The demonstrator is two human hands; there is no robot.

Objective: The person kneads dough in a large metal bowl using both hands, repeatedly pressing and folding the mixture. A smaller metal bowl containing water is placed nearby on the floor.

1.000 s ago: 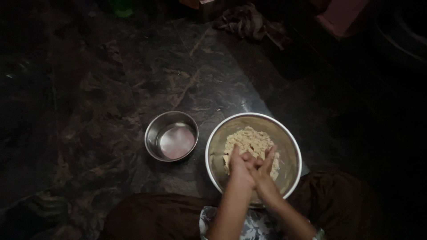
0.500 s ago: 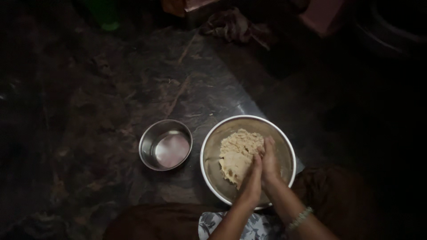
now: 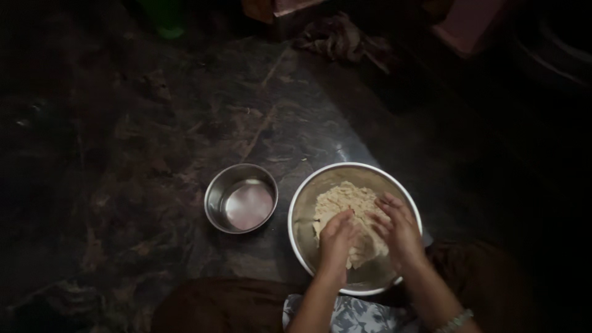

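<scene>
A large steel bowl (image 3: pixel 303 209) stands on the dark stone floor and holds a pale lump of crumbly dough (image 3: pixel 342 200). Both my hands are inside it. My left hand (image 3: pixel 336 237) presses on the near left part of the dough, knuckles up and fingers curled. Over the right side of the dough lies my right hand (image 3: pixel 398 228), fingers spread and touching it. A bracelet shows on my right wrist.
A small steel bowl (image 3: pixel 241 198) with a little liquid sits just left of the large one. A crumpled cloth (image 3: pixel 336 38) lies at the back. A pink object (image 3: pixel 472 24) stands at the back right. My knees frame the bottom edge.
My hands were pressed together over the dough's right side; now they have parted, the left on the near left, the right on the right. The view shifted slightly.
</scene>
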